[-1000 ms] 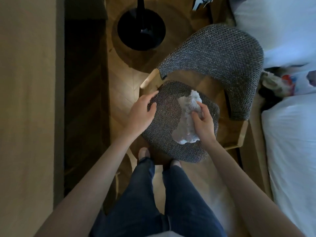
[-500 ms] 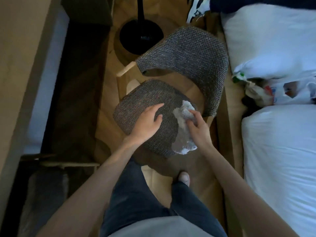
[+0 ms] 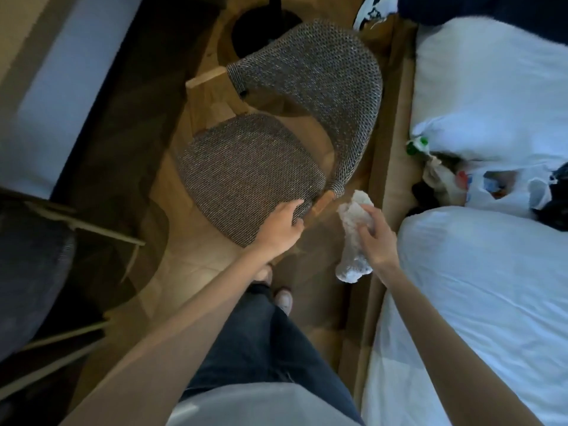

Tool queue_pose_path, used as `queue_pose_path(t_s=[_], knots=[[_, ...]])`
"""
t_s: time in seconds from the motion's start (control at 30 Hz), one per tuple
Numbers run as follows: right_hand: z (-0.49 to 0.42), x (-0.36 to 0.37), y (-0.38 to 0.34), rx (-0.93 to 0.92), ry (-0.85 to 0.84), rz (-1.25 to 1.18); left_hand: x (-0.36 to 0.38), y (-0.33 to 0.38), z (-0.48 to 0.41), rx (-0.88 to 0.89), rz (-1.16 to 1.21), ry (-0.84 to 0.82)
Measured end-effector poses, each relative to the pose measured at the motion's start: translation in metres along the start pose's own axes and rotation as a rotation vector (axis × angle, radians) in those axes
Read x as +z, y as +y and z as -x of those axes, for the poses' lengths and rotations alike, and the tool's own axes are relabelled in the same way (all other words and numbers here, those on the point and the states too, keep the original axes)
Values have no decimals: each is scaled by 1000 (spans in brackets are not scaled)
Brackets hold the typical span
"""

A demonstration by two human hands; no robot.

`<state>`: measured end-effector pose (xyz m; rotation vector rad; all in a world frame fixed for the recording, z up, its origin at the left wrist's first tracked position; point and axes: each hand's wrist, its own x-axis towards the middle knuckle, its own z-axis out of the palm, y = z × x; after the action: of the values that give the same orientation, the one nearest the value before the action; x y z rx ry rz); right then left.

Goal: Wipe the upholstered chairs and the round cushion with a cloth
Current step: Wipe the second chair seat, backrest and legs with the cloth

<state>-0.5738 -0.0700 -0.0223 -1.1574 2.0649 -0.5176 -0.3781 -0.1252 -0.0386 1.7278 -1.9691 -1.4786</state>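
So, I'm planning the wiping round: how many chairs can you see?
2. One chair stands in the middle, the left hand on its seat edge; a second chair, mostly cut off, is at the left edge. Others may be out of view.

On my feed: white puffy pillow (image 3: 491,81) far right, white quilted duvet (image 3: 476,302) near right. Between them I make out crumpled white plastic bag (image 3: 504,186), with small green cap (image 3: 416,146) near it on left. Light wooden bed frame (image 3: 393,118) runs along bedding's left edge. Black round base (image 3: 255,32) stands far on brown herringbone wooden floor (image 3: 196,272). Black-and-white patterned fabric (image 3: 368,10) at far edge.
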Motion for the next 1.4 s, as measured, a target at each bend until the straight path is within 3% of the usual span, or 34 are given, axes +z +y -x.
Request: queue_pose_path(t_s=[0.4,0.63,0.73,0.87,0.97,1.1,1.2,1.4], knots=[[-110,-32,-27,-460,-40,524,33,11,-71,-128,56,75],[-196,-29,-10,-706,-489,612,87,7,-108,-253,41,125],[-225,-22,5,-756,-657,633,115,1,-118,-350,-127,121],[-250,-7,22,-797,-796,857,142,-6,-124,-414,-331,186],[-258,11,30,-850,-785,986,142,-9,-127,-476,-392,171],[-262,24,36,-1034,-624,1088,140,-8,-126,-436,-554,162],[-261,29,35,-1156,-619,1085,138,-13,-122,-383,-653,156],[-231,64,12,-1192,-646,942,100,-51,-95,-361,-701,166]])
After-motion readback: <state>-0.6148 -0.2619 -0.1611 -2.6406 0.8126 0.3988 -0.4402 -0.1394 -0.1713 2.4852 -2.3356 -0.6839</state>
